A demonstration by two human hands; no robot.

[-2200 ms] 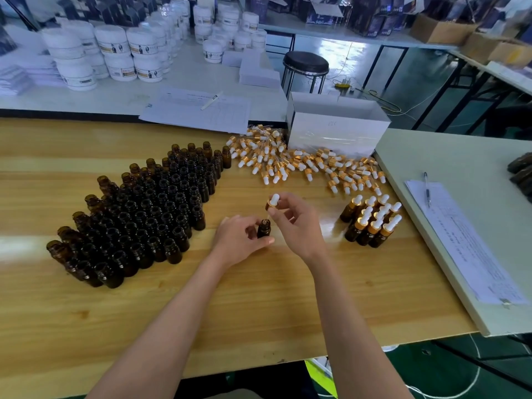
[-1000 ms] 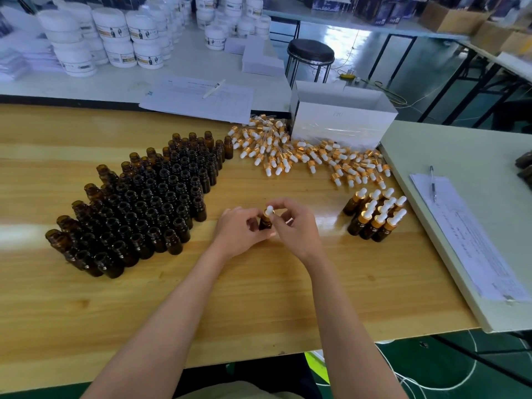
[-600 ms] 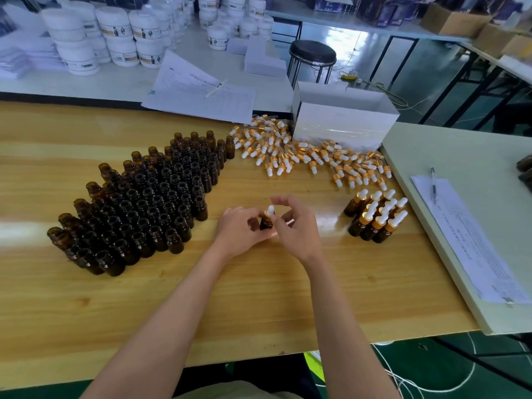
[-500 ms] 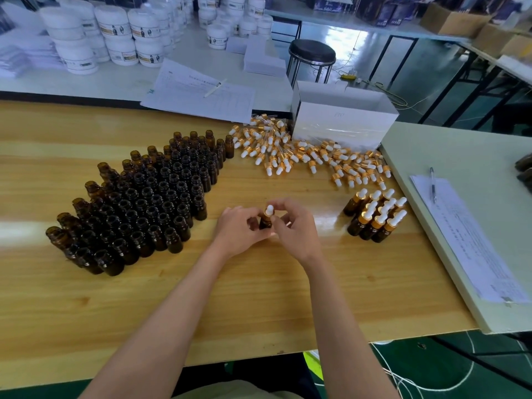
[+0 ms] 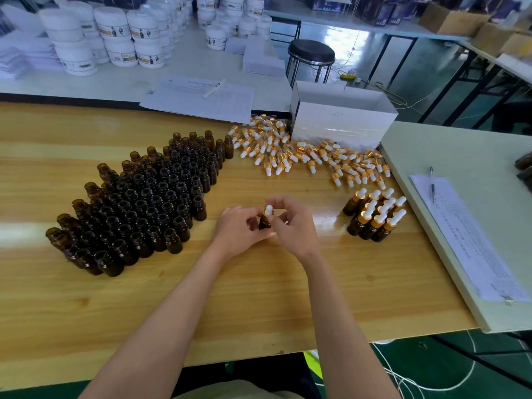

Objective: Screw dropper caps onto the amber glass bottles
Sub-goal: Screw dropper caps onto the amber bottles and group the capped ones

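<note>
L hand [image 5: 239, 227] grips 1 amber bottle [image 5: 263, 223]; R hand [image 5: 293, 226] pinches its dropper cap [image 5: 269, 209]. Risks: cap seats tilted & cross-threads, or bottle slips w/ loose grip.

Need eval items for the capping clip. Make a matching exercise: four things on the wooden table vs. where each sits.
1. block of open amber glass bottles
2. pile of loose gold-collared dropper caps
3. cluster of capped amber glass bottles
4. single amber glass bottle wearing a white-bulb dropper cap

A. gripped by left hand, cap pinched by right hand
B. left of the hands
C. right of the hands
D. beside the white cardboard box

Pairs: 1-B, 2-D, 3-C, 4-A
</note>
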